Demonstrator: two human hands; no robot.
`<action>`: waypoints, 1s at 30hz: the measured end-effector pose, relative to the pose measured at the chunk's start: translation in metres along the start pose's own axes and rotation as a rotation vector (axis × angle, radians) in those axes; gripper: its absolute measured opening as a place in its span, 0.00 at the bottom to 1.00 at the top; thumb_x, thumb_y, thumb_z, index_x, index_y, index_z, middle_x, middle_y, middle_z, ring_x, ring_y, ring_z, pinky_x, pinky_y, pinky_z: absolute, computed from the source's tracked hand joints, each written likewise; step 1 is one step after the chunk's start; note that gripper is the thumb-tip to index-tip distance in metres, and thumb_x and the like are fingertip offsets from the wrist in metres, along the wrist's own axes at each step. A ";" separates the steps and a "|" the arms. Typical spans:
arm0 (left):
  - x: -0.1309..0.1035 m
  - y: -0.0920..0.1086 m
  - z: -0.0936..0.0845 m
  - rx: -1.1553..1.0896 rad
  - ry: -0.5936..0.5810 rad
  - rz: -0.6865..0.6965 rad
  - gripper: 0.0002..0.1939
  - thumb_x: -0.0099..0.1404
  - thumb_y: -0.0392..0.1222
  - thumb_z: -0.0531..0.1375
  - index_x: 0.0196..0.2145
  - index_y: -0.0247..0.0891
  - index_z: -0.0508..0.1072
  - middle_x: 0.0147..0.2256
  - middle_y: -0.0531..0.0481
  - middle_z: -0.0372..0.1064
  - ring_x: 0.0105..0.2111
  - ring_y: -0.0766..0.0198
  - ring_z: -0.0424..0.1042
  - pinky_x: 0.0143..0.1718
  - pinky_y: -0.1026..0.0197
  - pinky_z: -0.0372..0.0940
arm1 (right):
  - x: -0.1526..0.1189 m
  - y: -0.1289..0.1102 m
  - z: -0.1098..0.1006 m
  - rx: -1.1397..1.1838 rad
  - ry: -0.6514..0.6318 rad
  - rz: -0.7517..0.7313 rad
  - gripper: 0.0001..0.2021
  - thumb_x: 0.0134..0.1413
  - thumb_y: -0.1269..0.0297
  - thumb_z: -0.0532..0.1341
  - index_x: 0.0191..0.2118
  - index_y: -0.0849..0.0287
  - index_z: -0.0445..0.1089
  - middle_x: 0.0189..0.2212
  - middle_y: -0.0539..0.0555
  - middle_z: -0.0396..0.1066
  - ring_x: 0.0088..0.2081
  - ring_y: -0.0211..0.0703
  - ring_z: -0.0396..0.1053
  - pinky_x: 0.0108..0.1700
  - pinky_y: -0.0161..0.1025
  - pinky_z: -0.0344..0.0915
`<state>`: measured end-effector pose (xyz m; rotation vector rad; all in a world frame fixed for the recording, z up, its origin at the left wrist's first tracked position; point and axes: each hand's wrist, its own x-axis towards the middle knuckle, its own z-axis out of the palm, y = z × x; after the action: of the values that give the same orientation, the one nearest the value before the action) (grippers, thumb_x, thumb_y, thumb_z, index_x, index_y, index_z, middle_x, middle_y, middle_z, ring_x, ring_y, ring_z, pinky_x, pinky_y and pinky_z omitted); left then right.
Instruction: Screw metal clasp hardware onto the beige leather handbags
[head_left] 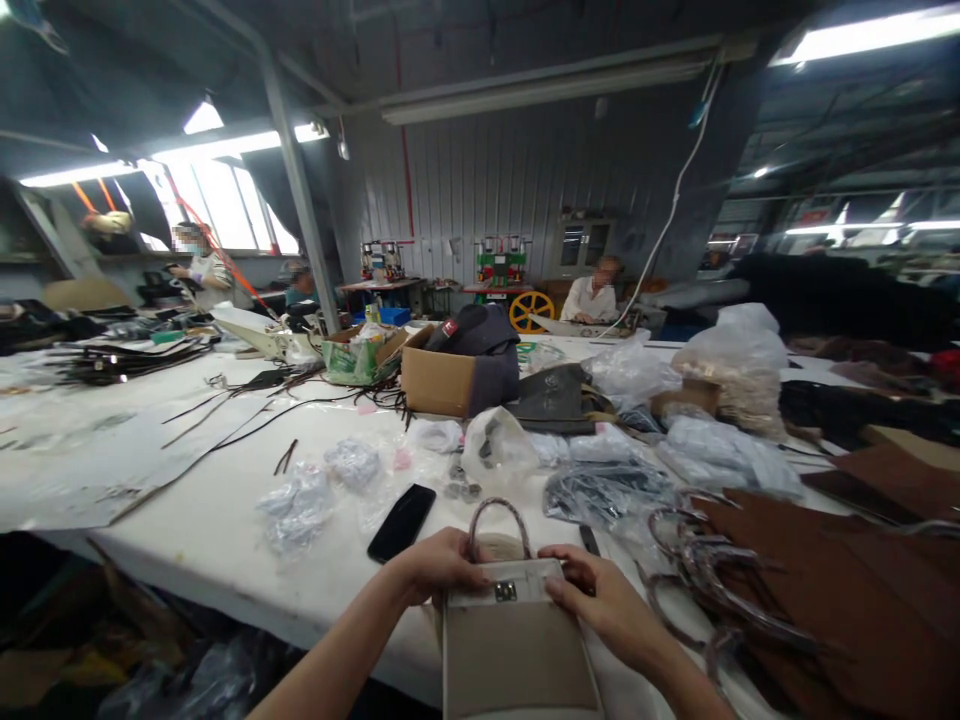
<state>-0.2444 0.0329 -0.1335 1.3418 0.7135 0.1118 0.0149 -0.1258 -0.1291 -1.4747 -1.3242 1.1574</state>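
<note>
A beige handbag point(517, 650) with a pale top band stands in front of me at the table's near edge. Its curved handle point(498, 503) looks wrapped in clear plastic. A small metal clasp point(505, 591) sits in the middle of the band. My left hand point(446, 565) grips the bag's upper left corner, thumb on the front. On the upper right corner my right hand point(589, 590) is closed, thumb in front and fingers behind. The fingertips behind the bag are partly hidden. A black phone point(402, 522) lies beyond my left hand.
Brown bag pieces point(840, 590) with plastic-wrapped handles point(697, 550) lie at right. Crumpled plastic bags point(300, 500) and a plastic-wrapped dark bundle point(607, 490) lie ahead. Farther back stands a cardboard box point(439, 380) holding dark cloth. Co-workers sit or stand beyond the table.
</note>
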 end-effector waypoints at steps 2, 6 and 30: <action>0.002 0.006 -0.003 0.167 0.104 -0.004 0.21 0.46 0.49 0.77 0.34 0.33 0.81 0.31 0.49 0.76 0.29 0.63 0.69 0.32 0.62 0.60 | 0.005 0.004 0.004 -0.083 0.024 0.033 0.25 0.62 0.48 0.66 0.57 0.59 0.78 0.45 0.60 0.84 0.49 0.59 0.80 0.53 0.49 0.72; 0.000 0.003 0.006 0.525 0.400 0.055 0.13 0.53 0.44 0.73 0.34 0.36 0.79 0.32 0.49 0.77 0.33 0.57 0.72 0.33 0.59 0.59 | 0.010 0.019 0.015 -0.300 0.086 -0.007 0.27 0.65 0.44 0.62 0.59 0.57 0.79 0.52 0.62 0.80 0.52 0.58 0.77 0.58 0.50 0.72; 0.013 -0.091 0.021 0.829 0.685 0.227 0.36 0.64 0.43 0.62 0.69 0.31 0.73 0.62 0.30 0.68 0.59 0.39 0.71 0.65 0.47 0.65 | 0.057 -0.018 -0.009 -0.513 0.346 -0.211 0.19 0.71 0.53 0.60 0.58 0.49 0.83 0.51 0.61 0.81 0.51 0.57 0.78 0.59 0.51 0.73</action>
<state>-0.2522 -0.0019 -0.2211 2.2182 1.2572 0.5173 0.0203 -0.0668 -0.1157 -1.7428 -1.5458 0.4107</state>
